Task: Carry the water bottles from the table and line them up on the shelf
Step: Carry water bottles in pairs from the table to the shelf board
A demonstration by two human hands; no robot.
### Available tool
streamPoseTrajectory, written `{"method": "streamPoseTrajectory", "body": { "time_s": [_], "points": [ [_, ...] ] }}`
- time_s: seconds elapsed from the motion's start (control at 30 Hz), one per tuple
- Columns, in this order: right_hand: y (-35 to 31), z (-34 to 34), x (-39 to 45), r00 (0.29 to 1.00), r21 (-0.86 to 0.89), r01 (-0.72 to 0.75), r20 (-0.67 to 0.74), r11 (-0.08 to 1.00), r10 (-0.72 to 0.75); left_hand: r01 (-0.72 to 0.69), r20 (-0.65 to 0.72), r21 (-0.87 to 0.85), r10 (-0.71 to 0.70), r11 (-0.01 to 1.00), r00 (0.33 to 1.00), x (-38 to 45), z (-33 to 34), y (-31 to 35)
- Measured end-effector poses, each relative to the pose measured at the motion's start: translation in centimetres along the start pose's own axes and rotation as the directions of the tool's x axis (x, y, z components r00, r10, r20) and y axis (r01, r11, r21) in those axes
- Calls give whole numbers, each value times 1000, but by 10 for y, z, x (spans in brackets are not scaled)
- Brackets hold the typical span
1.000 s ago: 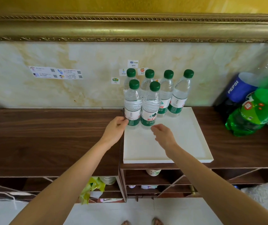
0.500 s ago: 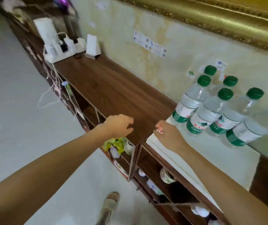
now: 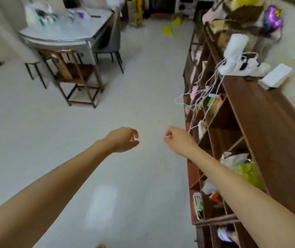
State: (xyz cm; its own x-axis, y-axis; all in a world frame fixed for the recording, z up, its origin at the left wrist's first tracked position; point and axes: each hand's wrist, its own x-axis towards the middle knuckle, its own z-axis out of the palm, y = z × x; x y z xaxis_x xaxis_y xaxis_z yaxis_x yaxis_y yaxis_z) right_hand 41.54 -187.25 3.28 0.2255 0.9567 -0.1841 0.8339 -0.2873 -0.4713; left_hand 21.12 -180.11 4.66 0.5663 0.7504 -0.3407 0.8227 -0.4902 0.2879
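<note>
Pale glossy floor (image 3: 143, 104), wooden chair (image 3: 75, 76) by table, brown shelf unit (image 3: 268, 126) rt.

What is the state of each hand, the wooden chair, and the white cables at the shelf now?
Left hand: empty, fingers loosely curled, over the floor.
Right hand: empty, fingers curled, beside the brown wooden shelf.
Wooden chair: upright, by the grey table.
White cables: dangling over the shelf front.

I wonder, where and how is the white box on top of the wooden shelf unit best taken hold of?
Grip the white box across its long sides, coming from above on the aisle side. It lies flat on the shelf top, with the wall close behind and the white charger and cables at one end.
</note>
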Motion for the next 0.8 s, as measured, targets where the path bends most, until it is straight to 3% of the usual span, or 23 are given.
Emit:
{"method": "streamPoseTrajectory", "body": {
  "time_s": [0.2, 0.43, 0.6, 0.8],
  "points": [
    [-200, 82, 62, 959, -54, 266, 111, 962, -259, 245, -132, -144, -264, 959, 956, -90, -48, -189],
    [-405, 175, 115, 912, -44, 373, 202, 927, -357, 407, -193, -255, -458, 877, 868, -176, -99, -399],
    [-508, 224, 177, 895, -52, 392, 252, 918, -368, 449, -209, -302, -518, 841, 829, -175, -124, -522],
    [-616, 283, 299, 861, -19, 439, 294, 898, -415, 481, -199, -310, -551, 820, 811, -114, -169, -668]
  ]
}}
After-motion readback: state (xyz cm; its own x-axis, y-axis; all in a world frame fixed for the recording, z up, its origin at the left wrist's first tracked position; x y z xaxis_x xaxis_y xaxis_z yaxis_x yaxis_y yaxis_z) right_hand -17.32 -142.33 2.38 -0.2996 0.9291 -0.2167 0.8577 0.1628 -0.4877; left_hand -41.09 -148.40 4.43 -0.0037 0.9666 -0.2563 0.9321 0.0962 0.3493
